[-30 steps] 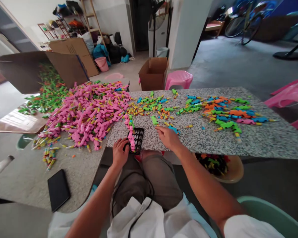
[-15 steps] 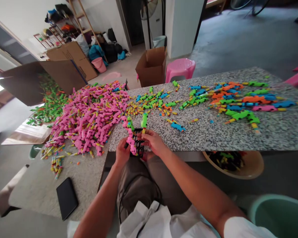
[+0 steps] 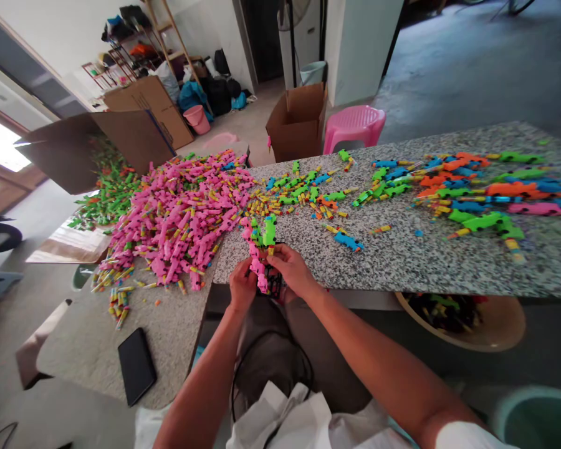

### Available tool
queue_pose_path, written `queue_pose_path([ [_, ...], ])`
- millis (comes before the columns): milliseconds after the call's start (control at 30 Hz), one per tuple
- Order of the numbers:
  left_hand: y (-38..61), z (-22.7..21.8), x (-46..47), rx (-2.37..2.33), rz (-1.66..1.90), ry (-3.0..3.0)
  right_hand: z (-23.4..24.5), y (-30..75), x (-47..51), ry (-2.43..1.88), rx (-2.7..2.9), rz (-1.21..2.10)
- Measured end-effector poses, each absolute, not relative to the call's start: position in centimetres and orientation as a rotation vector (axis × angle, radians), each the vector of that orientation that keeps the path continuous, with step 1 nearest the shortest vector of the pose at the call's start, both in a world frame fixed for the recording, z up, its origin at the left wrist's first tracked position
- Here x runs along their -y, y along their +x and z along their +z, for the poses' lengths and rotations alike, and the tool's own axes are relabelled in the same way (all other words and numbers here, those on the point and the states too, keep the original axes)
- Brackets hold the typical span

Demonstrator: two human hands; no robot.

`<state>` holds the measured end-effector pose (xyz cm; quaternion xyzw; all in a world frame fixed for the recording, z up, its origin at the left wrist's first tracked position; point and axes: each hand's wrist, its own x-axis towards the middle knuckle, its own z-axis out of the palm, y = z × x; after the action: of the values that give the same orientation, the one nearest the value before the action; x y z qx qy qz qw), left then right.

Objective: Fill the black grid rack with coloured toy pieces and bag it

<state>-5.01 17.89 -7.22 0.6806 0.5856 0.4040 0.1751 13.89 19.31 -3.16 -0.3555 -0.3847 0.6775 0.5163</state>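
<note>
A bright green plastic toy (image 3: 270,231) with a yellow end is upright at the black plastic rack (image 3: 275,285). The right hand (image 3: 290,269) pinches its yellow end. The left hand (image 3: 243,285) is at the rack's left side; I cannot tell if its fingers pinch anything. Left of the rack is a big heap of pink plastic toys (image 3: 177,218). Right of it, 1 blue plastic toy (image 3: 348,241) lies on the speckled grey stone table (image 3: 402,265).
</note>
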Motion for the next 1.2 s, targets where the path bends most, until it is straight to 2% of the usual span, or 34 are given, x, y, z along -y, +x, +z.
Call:
queue_pose_path([
  [367,-4.6,-6.8,-17.7,-1.699,1.182,1.866,-3.0,14.1,-19.4,-0.906,0.976,1.613],
  [633,-4.4,-7.0,-17.6,-1.729,1.204,1.841,-4.1,15.9,-20.4,-1.118,0.955,1.445],
  [833,-4.2,-6.8,-17.6,-1.727,1.213,1.828,-3.6,15.2,-20.7,-1.406,1.502,1.328],
  [1200,-3.9,-7.0,-17.5,-1.707,1.250,1.821,-2.2,15.0,-21.7,-1.451,2.057,1.132],
])
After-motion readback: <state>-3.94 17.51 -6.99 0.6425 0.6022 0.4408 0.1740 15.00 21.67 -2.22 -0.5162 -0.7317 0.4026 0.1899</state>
